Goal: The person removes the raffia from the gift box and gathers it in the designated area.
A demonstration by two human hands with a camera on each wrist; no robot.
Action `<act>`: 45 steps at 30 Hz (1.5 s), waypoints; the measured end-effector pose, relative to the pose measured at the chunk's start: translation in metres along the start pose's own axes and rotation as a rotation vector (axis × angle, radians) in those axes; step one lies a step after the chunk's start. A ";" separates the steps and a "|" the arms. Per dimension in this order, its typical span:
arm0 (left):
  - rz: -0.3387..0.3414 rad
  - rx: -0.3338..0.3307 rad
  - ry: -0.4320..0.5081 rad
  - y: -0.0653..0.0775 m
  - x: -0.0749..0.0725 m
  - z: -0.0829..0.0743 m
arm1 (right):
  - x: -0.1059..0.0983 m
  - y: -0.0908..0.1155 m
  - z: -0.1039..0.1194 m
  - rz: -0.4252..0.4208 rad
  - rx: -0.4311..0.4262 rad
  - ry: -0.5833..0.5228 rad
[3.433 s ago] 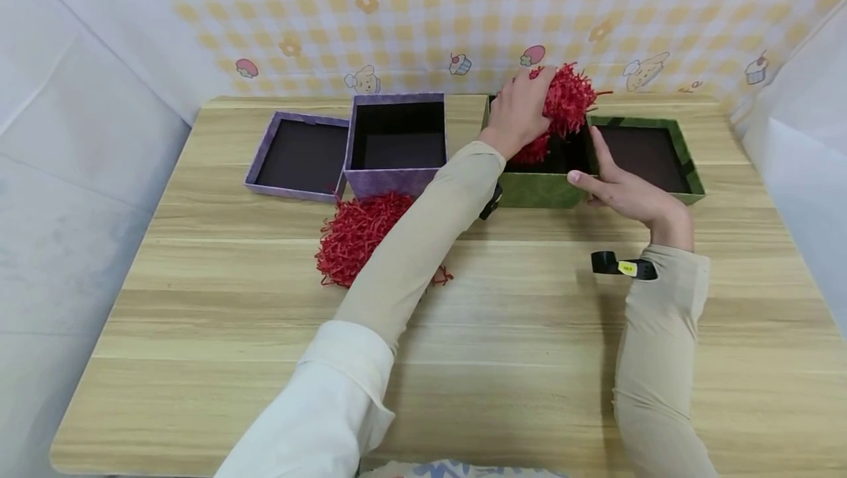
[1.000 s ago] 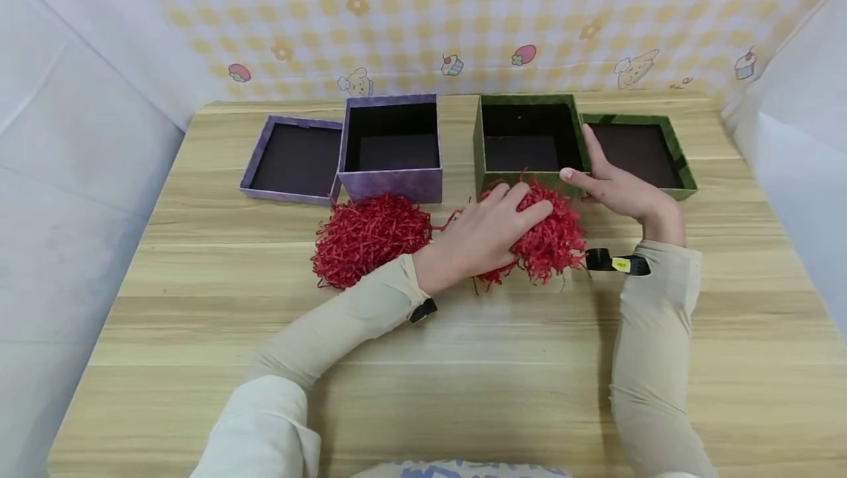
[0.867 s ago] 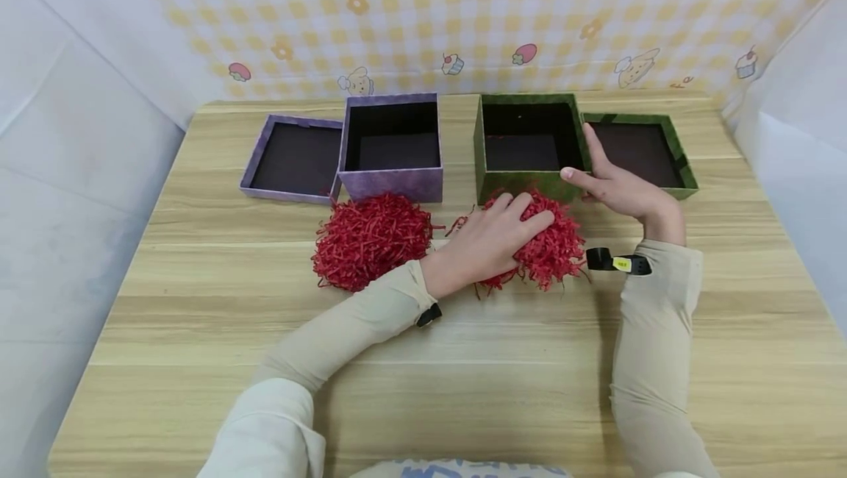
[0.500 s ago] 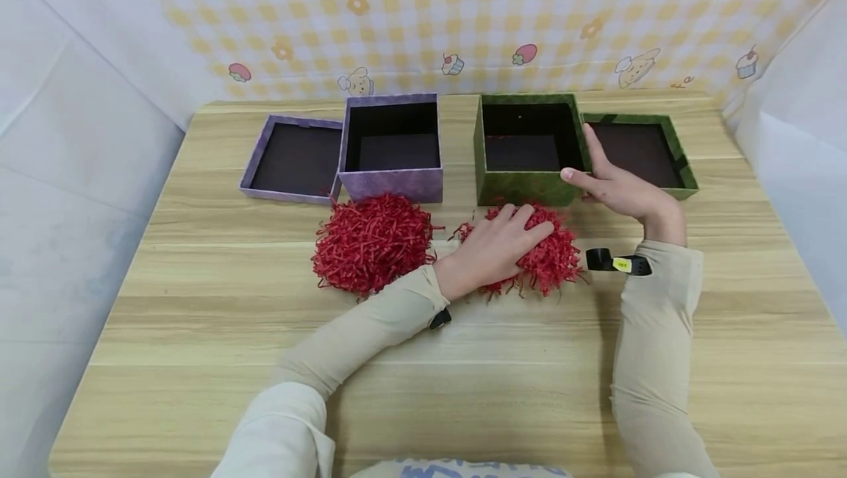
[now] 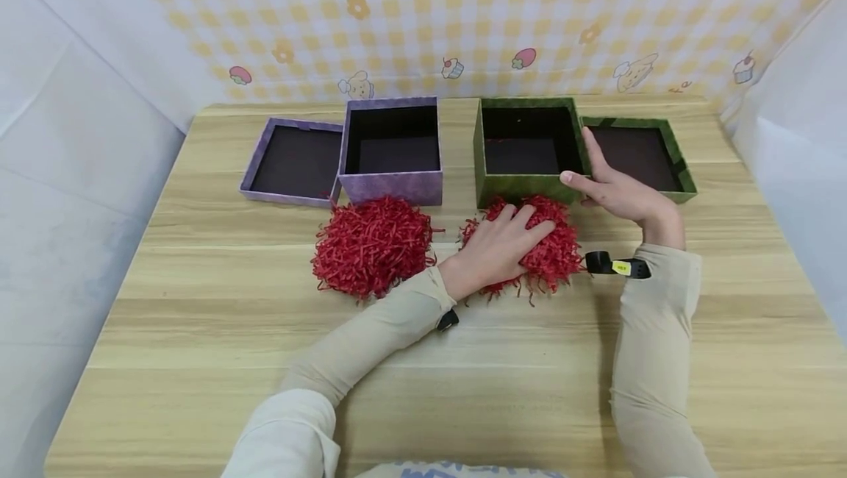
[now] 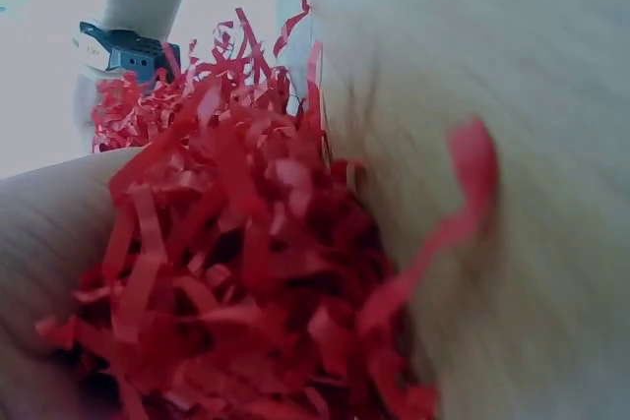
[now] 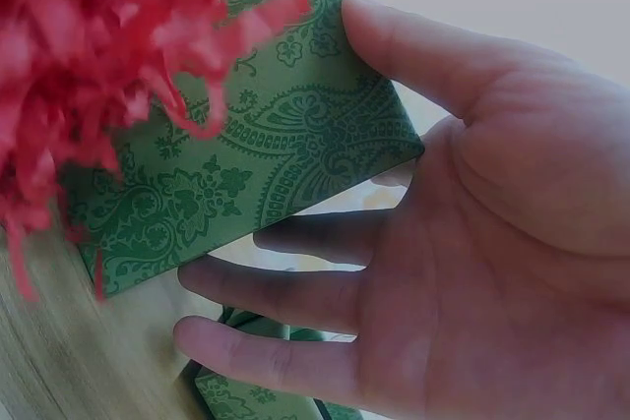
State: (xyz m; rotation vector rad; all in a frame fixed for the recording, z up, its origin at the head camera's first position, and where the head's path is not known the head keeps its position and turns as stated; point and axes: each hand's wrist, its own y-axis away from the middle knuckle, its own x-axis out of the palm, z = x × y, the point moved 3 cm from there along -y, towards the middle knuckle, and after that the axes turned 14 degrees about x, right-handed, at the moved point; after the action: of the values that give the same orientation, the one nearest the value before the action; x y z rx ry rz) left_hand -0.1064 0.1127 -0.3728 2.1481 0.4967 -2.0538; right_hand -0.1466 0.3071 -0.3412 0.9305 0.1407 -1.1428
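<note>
My left hand (image 5: 498,246) lies on the right-hand heap of red shredded paper (image 5: 557,246), its bent fingers dug into the strands. In the left wrist view the crinkled paper strips (image 6: 246,272) fill the space beside that hand, close to the tabletop. The heap sits just in front of an open green box (image 5: 523,187), whose dark inside shows a few red scraps. My right hand (image 5: 618,187) braces this box at its front right corner. In the right wrist view the thumb touches the patterned green wall (image 7: 295,135), while straight, spread fingers extend along the other side.
Left of the green box stands an open purple box (image 5: 393,187), with its upturned lid (image 5: 250,169) beside it. Another red shredded paper heap (image 5: 370,246) lies before it. The green lid (image 5: 681,158) rests behind my right hand. A checked cloth (image 5: 397,22) hangs behind the table (image 5: 516,404).
The left hand has lifted red shredded paper out of the green box, set it down in front and pressed it lower. Lately the hand has shifted slightly right. The right hand has stayed at the box.
</note>
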 end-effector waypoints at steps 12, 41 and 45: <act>0.098 -0.069 -0.033 -0.010 -0.007 -0.009 | -0.002 0.000 0.000 0.001 -0.016 -0.003; -0.162 -0.169 0.244 0.081 -0.130 0.039 | 0.001 0.002 0.003 0.000 -0.014 -0.006; -0.193 -0.268 0.280 0.099 -0.140 0.054 | 0.001 0.002 0.002 0.009 -0.016 0.001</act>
State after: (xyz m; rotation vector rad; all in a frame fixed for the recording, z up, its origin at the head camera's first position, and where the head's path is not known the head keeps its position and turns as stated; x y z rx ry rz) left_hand -0.1286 -0.0177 -0.2510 2.3023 0.9884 -1.6554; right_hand -0.1447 0.3051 -0.3395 0.9167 0.1454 -1.1313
